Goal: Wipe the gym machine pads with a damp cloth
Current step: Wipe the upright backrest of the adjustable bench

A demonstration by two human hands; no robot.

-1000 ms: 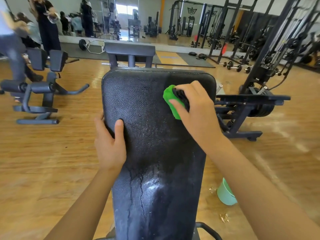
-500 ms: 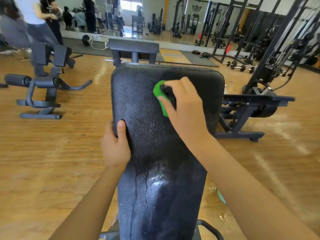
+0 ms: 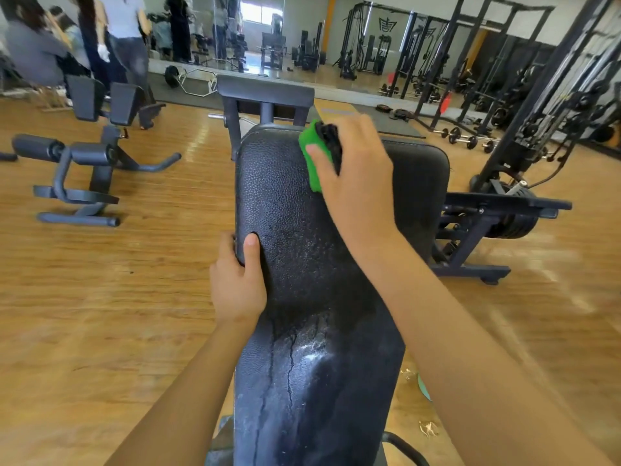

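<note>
A long black textured bench pad [image 3: 302,250] runs away from me in the middle of the view, wet, with water streaks on its near half. My right hand [image 3: 356,183] grips a green and black cloth [image 3: 312,153] and presses it on the pad's far top edge, left of centre. My left hand [image 3: 238,280] holds the pad's left edge, thumb on top and fingers wrapped round the side.
A small green bucket [image 3: 424,388] peeks out on the wooden floor, right of the pad behind my forearm. Another black machine [image 3: 90,156] stands at left, a weight-stack frame [image 3: 497,210] at right. People [image 3: 114,38] stand at the back left by the mirror.
My right hand has slid the cloth leftward and up the pad to its far edge. My left hand kept its hold on the left edge. The view shifted left.
</note>
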